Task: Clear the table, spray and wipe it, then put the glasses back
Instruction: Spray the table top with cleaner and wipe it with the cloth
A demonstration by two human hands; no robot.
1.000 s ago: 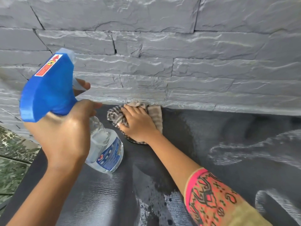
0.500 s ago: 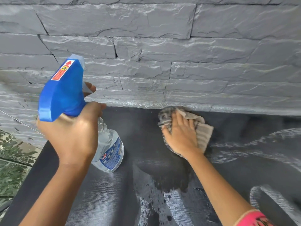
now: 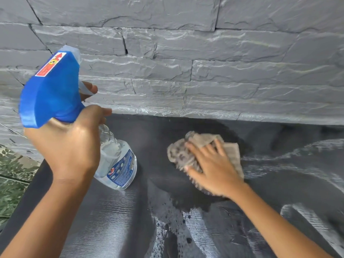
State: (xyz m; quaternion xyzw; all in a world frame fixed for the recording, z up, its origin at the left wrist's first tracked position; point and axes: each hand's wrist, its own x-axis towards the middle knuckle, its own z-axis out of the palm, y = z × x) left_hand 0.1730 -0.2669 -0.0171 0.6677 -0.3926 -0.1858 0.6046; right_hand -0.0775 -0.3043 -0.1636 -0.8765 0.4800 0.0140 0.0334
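The right hand (image 3: 214, 168) and the cloth (image 3: 202, 140) under its fingers (image 3: 220, 148) now lie well to the right of the spray bottle (image 3: 119, 161), where a second ago they were just beside it. They have also drawn back from the wall (image 3: 186, 71), so dark wet table (image 3: 219, 127) shows beyond the fingertips, and the fingers spread wider.

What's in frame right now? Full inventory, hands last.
Clear plastic spray bottle with blue trigger head: 1, clear/blue, held over table's left.
Beige-grey crumpled cloth: 1, beige-grey, on tabletop, centre-right.
Dark grey textured table: 1, dark grey, wet-streaked, lower frame.
Grey stone-slab wall: 1, grey, behind table.
Green patterned floor tiles: several, green, far left.
Left hand: 1, grips bottle neck.
Right hand: 1, fingers spread, presses cloth.
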